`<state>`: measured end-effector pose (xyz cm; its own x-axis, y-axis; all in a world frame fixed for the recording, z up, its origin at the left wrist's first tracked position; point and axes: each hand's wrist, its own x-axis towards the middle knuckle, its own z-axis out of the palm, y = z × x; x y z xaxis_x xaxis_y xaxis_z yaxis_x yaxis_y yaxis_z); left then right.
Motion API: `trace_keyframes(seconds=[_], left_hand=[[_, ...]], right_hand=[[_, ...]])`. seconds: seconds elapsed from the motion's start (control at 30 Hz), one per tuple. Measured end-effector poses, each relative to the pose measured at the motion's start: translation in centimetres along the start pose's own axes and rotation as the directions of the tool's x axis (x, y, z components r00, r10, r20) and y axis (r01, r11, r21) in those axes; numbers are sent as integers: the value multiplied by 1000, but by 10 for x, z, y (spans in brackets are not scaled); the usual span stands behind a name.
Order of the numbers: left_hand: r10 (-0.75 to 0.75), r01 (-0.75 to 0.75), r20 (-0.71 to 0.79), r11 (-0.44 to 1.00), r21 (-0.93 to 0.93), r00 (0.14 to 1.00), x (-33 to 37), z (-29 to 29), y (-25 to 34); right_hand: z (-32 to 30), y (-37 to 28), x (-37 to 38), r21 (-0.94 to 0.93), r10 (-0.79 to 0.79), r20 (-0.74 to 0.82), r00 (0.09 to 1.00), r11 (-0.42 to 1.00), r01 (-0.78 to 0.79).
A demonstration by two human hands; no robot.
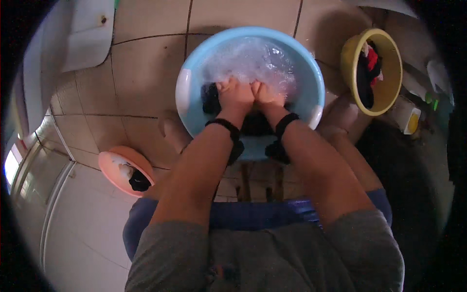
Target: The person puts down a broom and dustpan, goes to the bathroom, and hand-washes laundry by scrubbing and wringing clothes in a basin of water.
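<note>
A light blue basin point(187, 119) with white side handles stands in front of me, holding sudsy water point(248, 56). Both my hands are inside it, side by side and nearly touching. My left hand point(236, 95) is closed, its fingers curled at the edge of the foam. My right hand point(268, 96) is closed too, knuckles beside the left. Black wet cloth point(257, 124) lies under and between the hands, and more of it shows left of my left hand. The fingers appear to grip this cloth, though their undersides are hidden. Black bands circle both wrists.
At the right, a yellow bucket point(350, 63) holds dark, red and white clothes. A pink basin point(109, 168) with white and black cloth sits at the lower left. Tiled floor point(146, 63) surrounds the basin; my knees flank it. A white panel point(87, 34) stands at the upper left.
</note>
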<state>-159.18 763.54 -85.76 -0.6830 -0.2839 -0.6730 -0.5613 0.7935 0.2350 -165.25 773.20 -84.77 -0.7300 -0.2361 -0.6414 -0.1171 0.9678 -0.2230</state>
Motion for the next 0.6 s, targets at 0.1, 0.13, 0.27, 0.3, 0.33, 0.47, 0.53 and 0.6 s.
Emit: trace_keyframes(seconds=[0.1, 0.13, 0.27, 0.3, 0.33, 0.47, 0.53, 0.6], left_hand=[[-80, 76, -251, 997, -24, 965, 10, 12, 14], [-70, 65, -255, 998, -26, 964, 19, 1, 13], [66, -56, 58, 985, -161, 996, 28, -41, 16], [32, -29, 16, 984, -177, 999, 35, -55, 20], [2, -6, -20, 980, -199, 1000, 37, -61, 23], [85, -41, -382, 992, 122, 920, 2, -82, 7], [97, -74, -225, 991, 108, 970, -23, -92, 25], [91, -60, -310, 992, 108, 946, -34, -104, 1]], right_hand=[[-12, 15, 24, -188, -276, 499, 822, 891, 413], [-12, 24, 28, -171, -275, 448, 851, 908, 383], [-41, 8, 40, -126, -277, 182, 944, 945, 302], [-50, -2, 40, -114, -277, 79, 958, 952, 284], [-55, -5, 38, -87, -291, -13, 957, 953, 289], [-66, 9, -12, 36, -337, -239, 911, 934, 355], [-63, 46, -22, -29, -300, -413, 860, 948, 317], [-78, 39, -26, -257, -335, -61, 940, 915, 309]])
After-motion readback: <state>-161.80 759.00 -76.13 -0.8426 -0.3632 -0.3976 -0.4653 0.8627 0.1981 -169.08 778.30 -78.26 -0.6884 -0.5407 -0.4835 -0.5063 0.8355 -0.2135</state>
